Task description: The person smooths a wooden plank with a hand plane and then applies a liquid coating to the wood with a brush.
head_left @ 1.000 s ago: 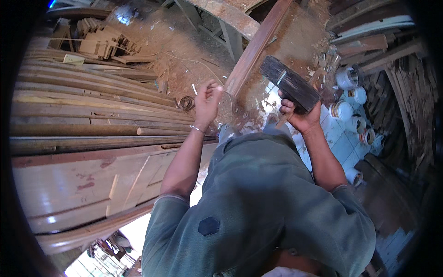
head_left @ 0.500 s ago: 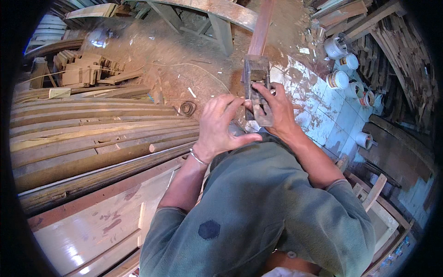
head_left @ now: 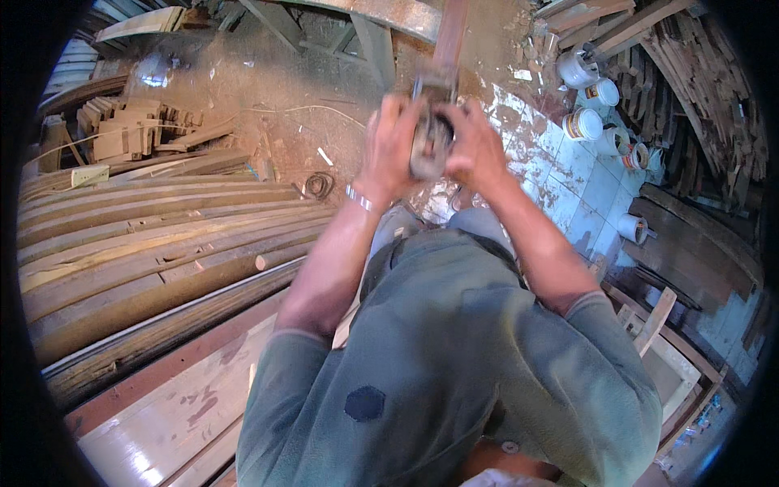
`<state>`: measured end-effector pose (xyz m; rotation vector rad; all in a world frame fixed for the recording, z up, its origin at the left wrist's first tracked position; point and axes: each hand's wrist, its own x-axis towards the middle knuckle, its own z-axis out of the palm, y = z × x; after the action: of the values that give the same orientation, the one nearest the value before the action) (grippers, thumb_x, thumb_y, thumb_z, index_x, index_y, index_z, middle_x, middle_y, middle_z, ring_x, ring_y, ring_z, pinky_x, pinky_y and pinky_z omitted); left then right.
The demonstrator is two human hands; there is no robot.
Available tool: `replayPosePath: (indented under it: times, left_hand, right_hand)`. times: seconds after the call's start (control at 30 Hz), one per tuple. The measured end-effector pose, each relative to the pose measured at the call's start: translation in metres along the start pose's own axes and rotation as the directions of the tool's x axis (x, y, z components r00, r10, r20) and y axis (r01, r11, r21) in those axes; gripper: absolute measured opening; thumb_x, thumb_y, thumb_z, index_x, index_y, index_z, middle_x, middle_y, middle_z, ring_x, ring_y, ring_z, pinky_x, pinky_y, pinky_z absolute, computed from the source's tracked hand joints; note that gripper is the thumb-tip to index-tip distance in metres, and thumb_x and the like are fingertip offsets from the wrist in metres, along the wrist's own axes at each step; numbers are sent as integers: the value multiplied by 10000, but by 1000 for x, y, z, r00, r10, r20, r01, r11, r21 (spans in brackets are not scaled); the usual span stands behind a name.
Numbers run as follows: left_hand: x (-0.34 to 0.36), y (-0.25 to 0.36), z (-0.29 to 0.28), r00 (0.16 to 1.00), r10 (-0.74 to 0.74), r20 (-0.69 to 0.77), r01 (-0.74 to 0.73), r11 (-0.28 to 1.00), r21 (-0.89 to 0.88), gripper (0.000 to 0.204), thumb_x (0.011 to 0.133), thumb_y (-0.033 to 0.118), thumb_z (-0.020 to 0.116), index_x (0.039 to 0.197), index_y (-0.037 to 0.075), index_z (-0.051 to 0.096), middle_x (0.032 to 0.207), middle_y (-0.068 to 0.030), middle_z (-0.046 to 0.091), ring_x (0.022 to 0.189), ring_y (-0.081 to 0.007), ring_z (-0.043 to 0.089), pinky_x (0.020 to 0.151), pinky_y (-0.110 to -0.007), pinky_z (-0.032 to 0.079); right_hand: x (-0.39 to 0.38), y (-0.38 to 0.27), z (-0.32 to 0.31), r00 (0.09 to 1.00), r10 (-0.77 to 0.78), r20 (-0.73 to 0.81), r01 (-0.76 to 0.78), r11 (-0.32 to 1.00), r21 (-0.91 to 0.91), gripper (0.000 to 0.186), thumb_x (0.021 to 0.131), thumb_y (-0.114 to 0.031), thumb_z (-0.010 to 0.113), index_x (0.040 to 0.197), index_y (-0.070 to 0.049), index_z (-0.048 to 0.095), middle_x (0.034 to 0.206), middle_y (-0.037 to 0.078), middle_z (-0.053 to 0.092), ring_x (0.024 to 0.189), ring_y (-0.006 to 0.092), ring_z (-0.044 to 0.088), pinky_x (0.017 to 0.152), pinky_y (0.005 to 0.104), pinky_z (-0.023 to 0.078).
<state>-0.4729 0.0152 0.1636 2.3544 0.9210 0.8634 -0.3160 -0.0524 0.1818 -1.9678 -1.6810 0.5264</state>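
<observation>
A worn hand plane [head_left: 428, 150], blurred by motion, lies between my two hands, in line with a reddish wooden board [head_left: 450, 36] that runs away from me. My left hand [head_left: 388, 154], with a metal bracelet at the wrist, closes on the plane's left side, its fingers toward the front. From the right, my right hand [head_left: 477, 146] grips the other side, thumb and fingers around the body near the back. My hands and the plane hide the near part of the board.
Long curved timbers [head_left: 162, 235] are stacked at the left, with wood offcuts [head_left: 126, 138] behind them. A wooden trestle [head_left: 369, 49] stands ahead. White buckets [head_left: 583, 125] line the right, beside piled planks [head_left: 698, 105]. A thin cable crosses the dusty floor.
My left hand, spread beside the plane before, has closed on its left side. Both hands and the plane have moved forward and slightly left.
</observation>
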Motion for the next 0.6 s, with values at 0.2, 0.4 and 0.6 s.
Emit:
replayPosePath:
  times: [0.2, 0.4, 0.6]
  left_hand:
    - [-18, 3, 6, 1000, -18, 15, 18, 1000, -18, 673, 678, 271, 729, 1288, 56, 539, 1091, -172, 517, 958, -386, 566, 797, -460, 478]
    - [45, -7, 5, 998, 43, -35, -44, 998, -38, 709, 736, 430, 776, 1272, 30, 539, 1188, -212, 537, 1053, -397, 567, 867, -448, 476]
    - [21, -22, 2, 926, -152, -345, 74, 970, -230, 615, 783, 388, 786, 1224, 9, 588, 1182, -178, 607, 1068, -297, 598, 915, -380, 472]
  right_hand:
    - [-26, 4, 8, 997, 29, 76, -27, 999, -32, 593, 678, -358, 770, 1200, -130, 606, 1046, 192, 518, 899, 402, 604, 754, 477, 516]
    - [42, 25, -1, 993, 4, -120, -9, 999, -42, 558, 674, -336, 782, 1167, -116, 642, 1005, 180, 586, 915, 377, 620, 783, 455, 524]
    - [50, 67, -34, 834, 537, -123, -134, 415, 900, 512, 854, -446, 686, 1170, -49, 626, 1118, 80, 650, 957, 230, 642, 784, 396, 525]
